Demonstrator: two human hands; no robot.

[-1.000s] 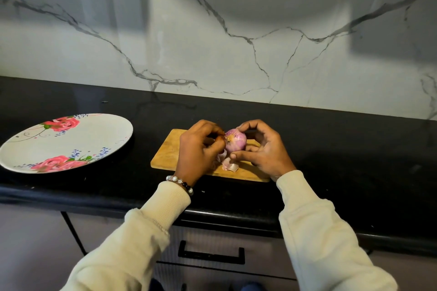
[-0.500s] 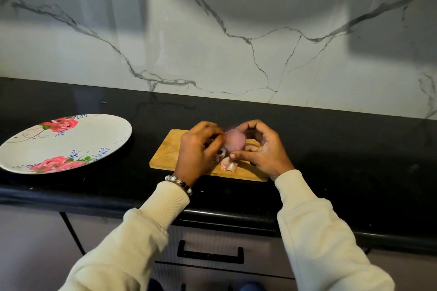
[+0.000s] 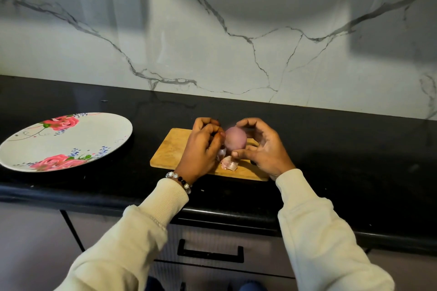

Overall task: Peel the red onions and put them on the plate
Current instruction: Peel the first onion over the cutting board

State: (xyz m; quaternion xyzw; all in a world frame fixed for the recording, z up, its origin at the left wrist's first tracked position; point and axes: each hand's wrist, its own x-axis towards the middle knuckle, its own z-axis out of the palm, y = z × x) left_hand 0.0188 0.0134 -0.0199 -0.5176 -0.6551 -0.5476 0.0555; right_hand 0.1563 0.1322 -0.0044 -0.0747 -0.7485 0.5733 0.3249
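Head view: red onion (image 3: 235, 137), blurred, above wooden cutting board (image 3: 172, 149) near counter front edge, between both hands. Left hand (image 3: 203, 149) curled, fingertips pinching onion's left side. Right hand (image 3: 261, 146) cupped round it; thumb under, contact unclear. Peel scraps (image 3: 229, 163) on board. Floral plate (image 3: 63, 142) well apart at left; bare black counter (image 3: 354, 149) to right

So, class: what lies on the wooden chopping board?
On the chopping board: loose onion skins. The hands, left and right, hold the red onion above it, covering part of the board.
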